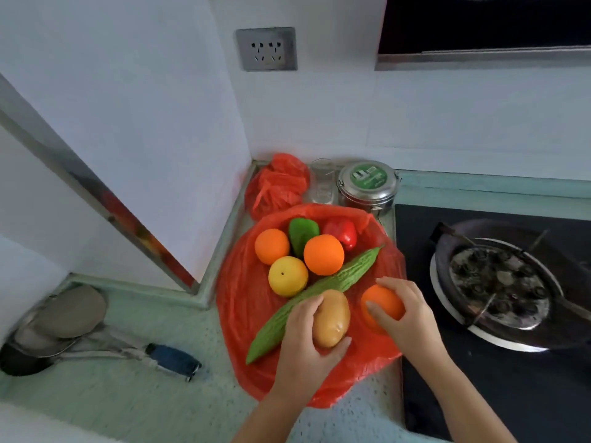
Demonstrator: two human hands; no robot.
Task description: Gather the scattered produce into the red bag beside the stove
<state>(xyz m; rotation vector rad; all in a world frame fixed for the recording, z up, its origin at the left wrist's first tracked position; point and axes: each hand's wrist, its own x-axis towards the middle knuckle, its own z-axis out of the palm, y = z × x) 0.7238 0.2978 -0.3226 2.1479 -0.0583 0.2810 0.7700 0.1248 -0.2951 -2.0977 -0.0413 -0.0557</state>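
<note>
On the speckled pale-green bench [128, 394], just left of the black glass stove [479, 394], the red bag [243, 302] lies spread open, thin crinkled glossy plastic with the produce lying on it. The left hand [303, 343] grips a smooth tan oval potato [332, 318], fingers over its far end and thumb under its near end. The right hand [406, 318] curls its fingers and thumb around the near orange [380, 302], at the bag's right side close to the stove edge.

A long, warty green bitter gourd [335, 282] lies slantwise across the bag, its near half passing just beside the left hand. Beyond it sit a round yellow citrus [287, 276] with a dark stem dot, the left orange [271, 246] and the middle orange [323, 254], all close together. A glossy green pepper [302, 231] lies between the two oranges, and a shiny red pepper [342, 233] just right of it.

In the corner behind, a second red plastic bag, the crumpled bag [278, 187], stands bunched up beside a clear glass [323, 180] and a round steel tin [367, 183] with side clips; its lid bears a green label whose writing is too small to read. On the stove a dark, stained wok [499, 282] sits on a ringed burner. A grey wall socket [267, 48] is set in the white tile. At far left on the bench lie stacked metal pans [70, 311], one with a blue handle [172, 358].
</note>
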